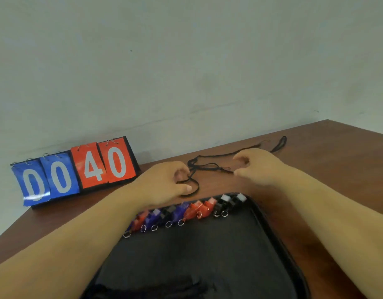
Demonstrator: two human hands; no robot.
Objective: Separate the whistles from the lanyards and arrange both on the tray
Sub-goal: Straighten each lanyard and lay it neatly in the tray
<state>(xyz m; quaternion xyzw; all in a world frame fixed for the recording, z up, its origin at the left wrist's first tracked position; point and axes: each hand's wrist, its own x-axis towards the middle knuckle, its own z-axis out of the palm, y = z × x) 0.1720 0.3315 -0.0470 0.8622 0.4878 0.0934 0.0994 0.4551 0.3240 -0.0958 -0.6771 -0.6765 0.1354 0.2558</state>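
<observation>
Head view: at frame centre, left hand [164, 183] and right hand [258, 167] pinch a black lanyard [207, 164] above the tray [207, 266]; its slack loop may snag the lined-up whistles [187, 211].

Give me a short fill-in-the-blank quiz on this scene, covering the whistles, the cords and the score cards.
1. The whistles lie in a row along the far edge of the ____ tray.
2. The left hand and the right hand both hold black ____ on the table, beyond the tray.
3. The two red cards of the scoreboard read ____.

Missing words: black; lanyards; 40
</observation>
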